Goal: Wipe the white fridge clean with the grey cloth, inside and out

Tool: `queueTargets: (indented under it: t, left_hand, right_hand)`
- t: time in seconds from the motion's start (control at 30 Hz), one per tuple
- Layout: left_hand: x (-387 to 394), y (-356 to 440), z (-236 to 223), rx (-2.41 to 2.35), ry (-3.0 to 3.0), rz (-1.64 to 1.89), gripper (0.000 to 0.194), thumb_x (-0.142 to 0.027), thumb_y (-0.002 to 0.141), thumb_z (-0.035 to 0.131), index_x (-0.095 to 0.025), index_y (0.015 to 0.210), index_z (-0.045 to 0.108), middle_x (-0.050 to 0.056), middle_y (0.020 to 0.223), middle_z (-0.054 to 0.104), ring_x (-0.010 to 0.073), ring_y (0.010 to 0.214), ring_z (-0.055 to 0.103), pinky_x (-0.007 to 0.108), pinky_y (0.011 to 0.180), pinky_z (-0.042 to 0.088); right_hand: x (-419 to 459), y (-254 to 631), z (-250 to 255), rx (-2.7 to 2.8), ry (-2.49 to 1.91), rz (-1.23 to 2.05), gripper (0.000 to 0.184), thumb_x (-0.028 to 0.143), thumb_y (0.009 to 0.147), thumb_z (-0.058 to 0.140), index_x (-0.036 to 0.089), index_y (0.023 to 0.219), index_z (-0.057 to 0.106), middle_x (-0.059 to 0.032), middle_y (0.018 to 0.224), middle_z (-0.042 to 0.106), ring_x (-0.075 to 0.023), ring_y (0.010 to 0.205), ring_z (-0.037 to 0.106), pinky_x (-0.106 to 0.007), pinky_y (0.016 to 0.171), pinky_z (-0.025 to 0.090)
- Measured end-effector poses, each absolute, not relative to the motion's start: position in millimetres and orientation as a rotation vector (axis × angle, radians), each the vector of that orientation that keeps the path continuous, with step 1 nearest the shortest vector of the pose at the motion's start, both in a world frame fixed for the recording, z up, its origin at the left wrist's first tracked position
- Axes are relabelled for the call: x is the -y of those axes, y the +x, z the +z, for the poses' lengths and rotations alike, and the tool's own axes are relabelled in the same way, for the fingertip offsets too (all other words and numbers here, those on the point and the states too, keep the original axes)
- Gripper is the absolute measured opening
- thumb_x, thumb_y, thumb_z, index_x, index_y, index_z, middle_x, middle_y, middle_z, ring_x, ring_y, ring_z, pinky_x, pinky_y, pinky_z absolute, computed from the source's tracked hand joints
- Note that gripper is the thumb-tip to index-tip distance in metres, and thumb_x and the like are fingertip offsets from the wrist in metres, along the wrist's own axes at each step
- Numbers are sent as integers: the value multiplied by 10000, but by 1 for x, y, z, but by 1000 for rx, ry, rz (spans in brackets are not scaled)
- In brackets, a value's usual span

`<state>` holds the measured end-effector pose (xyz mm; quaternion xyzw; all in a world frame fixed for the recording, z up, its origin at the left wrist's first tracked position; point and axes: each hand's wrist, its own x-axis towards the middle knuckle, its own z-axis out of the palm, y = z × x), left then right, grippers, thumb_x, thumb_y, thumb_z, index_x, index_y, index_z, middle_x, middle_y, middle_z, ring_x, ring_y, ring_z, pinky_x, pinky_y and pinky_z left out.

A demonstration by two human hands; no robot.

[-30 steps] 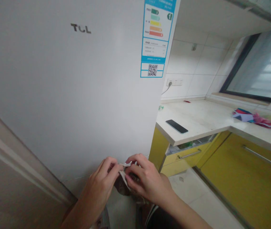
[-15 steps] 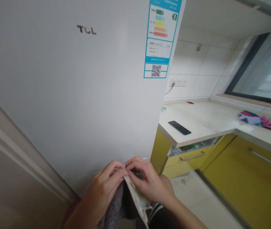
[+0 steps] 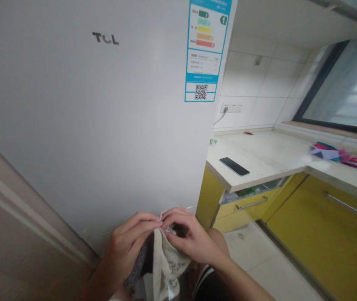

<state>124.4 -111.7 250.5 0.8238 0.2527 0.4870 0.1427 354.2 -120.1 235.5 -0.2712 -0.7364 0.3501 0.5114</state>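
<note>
Low in the middle of the view, my left hand [image 3: 128, 246] and my right hand [image 3: 186, 238] meet in front of a white fridge door [image 3: 96, 117]. Both pinch the top edge of a small pale cloth bag [image 3: 165, 263] with a faint print, which hangs down between them. Its mouth is held open, with a dark inside showing. A thin white cord loops above my right fingers. A grey fabric piece lies under my left hand.
A pale countertop [image 3: 269, 159] runs to the right with a black phone [image 3: 234, 166] on it and colourful cloth [image 3: 341, 154] farther along. Below are yellow cabinets [image 3: 329, 234] and a slightly open drawer [image 3: 250, 200]. A door frame [image 3: 15, 209] stands at left.
The bag has unfolded from a small bundle and now hangs longer, its mouth pulled apart. Both hands stayed together in nearly the same place.
</note>
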Motion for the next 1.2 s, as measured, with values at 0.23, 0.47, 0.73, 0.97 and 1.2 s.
queueTargets:
  t: [0.23, 0.47, 0.73, 0.97, 1.2]
  left_hand:
    - [118, 120, 258, -792, 2411, 1380, 287, -71, 1062, 565, -270, 1105, 766, -4, 1079, 815, 115, 1008, 810, 151, 922, 616]
    - [121, 114, 273, -841, 2676, 1086, 327, -84, 1061, 442, -254, 1036, 720, 3, 977, 777, 124, 914, 787, 154, 837, 613]
    - [122, 112, 263, -1087, 3008, 878, 336, 0, 933, 497, -266, 992, 693, 1, 976, 762, 193, 838, 769, 250, 743, 621]
    - [128, 119, 275, -902, 2889, 952, 307, -23, 988, 503, -269, 1000, 686, -2, 995, 753, 160, 891, 764, 208, 792, 605]
    - [124, 123, 271, -866, 2584, 1172, 146, -147, 1065, 582, -269, 1027, 652, -31, 916, 736, 120, 847, 759, 155, 790, 570]
  right_hand:
    - [120, 346, 227, 1730, -685, 797, 80, 149, 988, 739, 210, 1021, 779, -21, 1023, 764, -151, 987, 704, -266, 915, 505]
    - [122, 349, 231, 1728, -641, 754, 49, 206, 1036, 738, 202, 1042, 787, -59, 1042, 755, -173, 1027, 700, -290, 935, 527]
    - [127, 347, 231, 1731, -648, 743, 69, 217, 1063, 718, 202, 1032, 778, -63, 1043, 752, -171, 1035, 702, -285, 940, 531]
    - [129, 347, 231, 1680, -589, 736, 70, 171, 1029, 761, 208, 1048, 817, -58, 1039, 771, -156, 1020, 717, -265, 939, 545]
    - [130, 349, 235, 1660, -599, 732, 84, 177, 1011, 795, 215, 1047, 861, -67, 1024, 789, -158, 991, 741, -266, 917, 566]
